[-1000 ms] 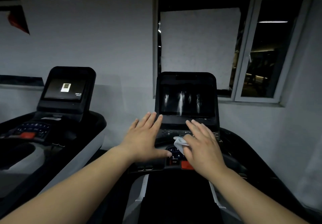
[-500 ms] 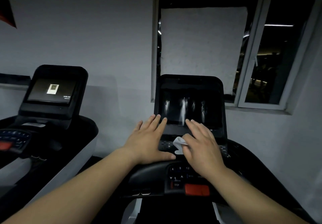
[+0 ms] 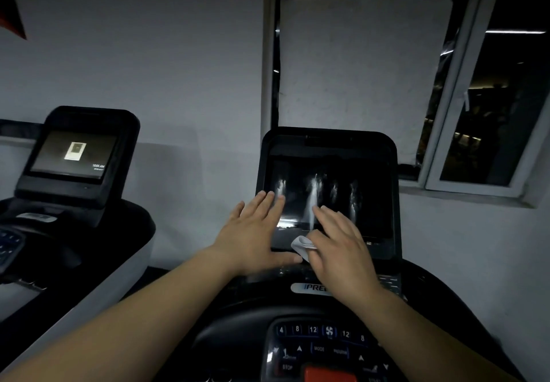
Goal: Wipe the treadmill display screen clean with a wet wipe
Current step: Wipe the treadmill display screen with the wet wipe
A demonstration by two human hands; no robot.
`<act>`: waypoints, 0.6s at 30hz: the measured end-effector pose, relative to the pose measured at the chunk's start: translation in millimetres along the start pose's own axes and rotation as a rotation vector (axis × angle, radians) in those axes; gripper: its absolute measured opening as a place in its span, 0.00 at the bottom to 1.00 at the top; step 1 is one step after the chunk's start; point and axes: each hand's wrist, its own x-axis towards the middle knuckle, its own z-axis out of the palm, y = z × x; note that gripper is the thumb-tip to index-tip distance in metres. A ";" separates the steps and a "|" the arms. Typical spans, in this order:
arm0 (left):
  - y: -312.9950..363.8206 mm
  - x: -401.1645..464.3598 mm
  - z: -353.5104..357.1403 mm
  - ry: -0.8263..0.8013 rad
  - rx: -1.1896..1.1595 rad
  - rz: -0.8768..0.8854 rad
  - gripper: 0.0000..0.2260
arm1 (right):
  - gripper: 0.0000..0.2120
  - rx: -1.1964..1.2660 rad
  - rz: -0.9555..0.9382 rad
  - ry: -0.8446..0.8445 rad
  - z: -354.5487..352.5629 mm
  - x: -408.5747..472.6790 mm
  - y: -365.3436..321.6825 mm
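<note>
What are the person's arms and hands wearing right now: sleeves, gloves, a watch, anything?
Nothing that shows. Both forearms are bare up to the frame's lower edge, with no sleeve in view. The left hand and right hand have no gloves, and no rings, watch or wristband can be seen, though the lighting is dim.

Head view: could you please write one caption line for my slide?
Right hand holds a white wet wipe below the streaked treadmill display screen; left hand is spread flat beside it.
</note>
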 end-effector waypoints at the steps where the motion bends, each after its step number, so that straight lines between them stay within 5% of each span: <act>1: -0.6 7.5 2.8 -0.002 0.002 0.000 0.54 | 0.04 0.000 -0.004 -0.002 5.3 2.6 6.0; 18: -71.3 130.8 51.9 -0.008 -0.021 -0.002 0.54 | 0.05 -0.045 -0.009 0.025 99.3 93.1 69.0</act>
